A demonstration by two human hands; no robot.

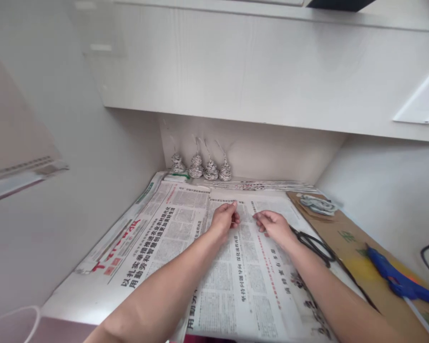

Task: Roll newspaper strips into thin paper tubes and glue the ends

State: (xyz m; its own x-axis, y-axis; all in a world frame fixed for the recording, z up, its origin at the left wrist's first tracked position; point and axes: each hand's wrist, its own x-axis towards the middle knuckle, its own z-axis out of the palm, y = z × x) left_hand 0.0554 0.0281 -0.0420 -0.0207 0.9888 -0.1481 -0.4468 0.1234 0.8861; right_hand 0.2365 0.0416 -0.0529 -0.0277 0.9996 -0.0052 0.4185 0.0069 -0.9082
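Note:
My left hand [226, 218] is over the middle of the newspaper [241, 276], its fingers curled in and the thumb up against them. A hint of something thin and pale shows at its fingertips, too small to name. Just to the right, my right hand [273, 226] has its thumb and fingertips drawn together, pointing toward the left one; whatever they hold cannot be made out. A small gap parts the two hands. Beside my right wrist lie scissors [314, 245] with black handles, partly covered by the forearm.
Several gourd-shaped pieces of coiled paper [211, 170] stand along the back wall, near a bundle of thin paper rods [260, 186]. On the right, a cardboard sheet [338, 238] bears a blue glue gun [400, 278] and a crumpled grey-white cloth [316, 205]. A cabinet [257, 71] overhangs the back.

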